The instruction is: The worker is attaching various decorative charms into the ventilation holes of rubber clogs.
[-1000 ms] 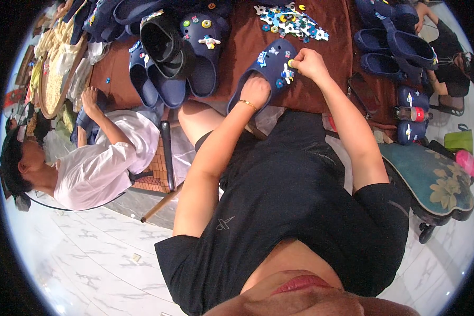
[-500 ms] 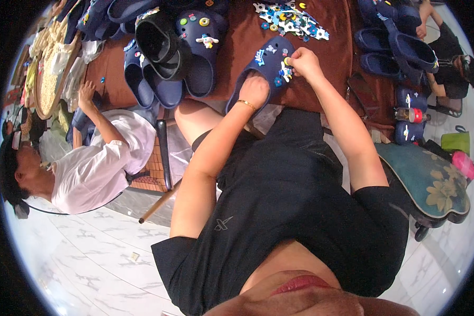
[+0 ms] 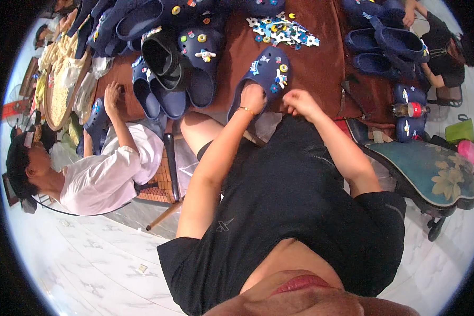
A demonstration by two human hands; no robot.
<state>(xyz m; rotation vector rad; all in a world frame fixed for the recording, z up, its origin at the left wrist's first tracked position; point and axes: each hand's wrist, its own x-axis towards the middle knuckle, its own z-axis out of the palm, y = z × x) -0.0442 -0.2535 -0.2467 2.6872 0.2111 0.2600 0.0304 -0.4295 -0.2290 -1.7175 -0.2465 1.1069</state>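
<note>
A navy clog [image 3: 268, 57] is held at the table's near edge, toe pointing away. Its upper carries several small charms, among them a yellow round one and a white-and-blue figure. My left hand [image 3: 253, 97] reaches into the foot opening and holds the clog, its fingertips hidden inside. My right hand [image 3: 300, 103] is just right of the clog's heel, apart from it, with fingers curled together; whether a small piece is in them is hidden. Beyond the clog lies a pile of loose charms [image 3: 287, 32], white, blue and yellow.
A brown cloth [image 3: 321, 68] covers the table. Navy clogs [image 3: 200, 79] and a black clog [image 3: 160, 63] crowd the left, more clogs [image 3: 376, 63] the right. A co-worker in white [image 3: 105, 174] sits left; another person [image 3: 442, 47] is far right. A bottle [image 3: 412, 110] lies on clogs.
My right hand has left the yellow charm on the clog's upper and come down toward me. My left hand still holds the clog. The co-worker's hand at left has shifted right.
</note>
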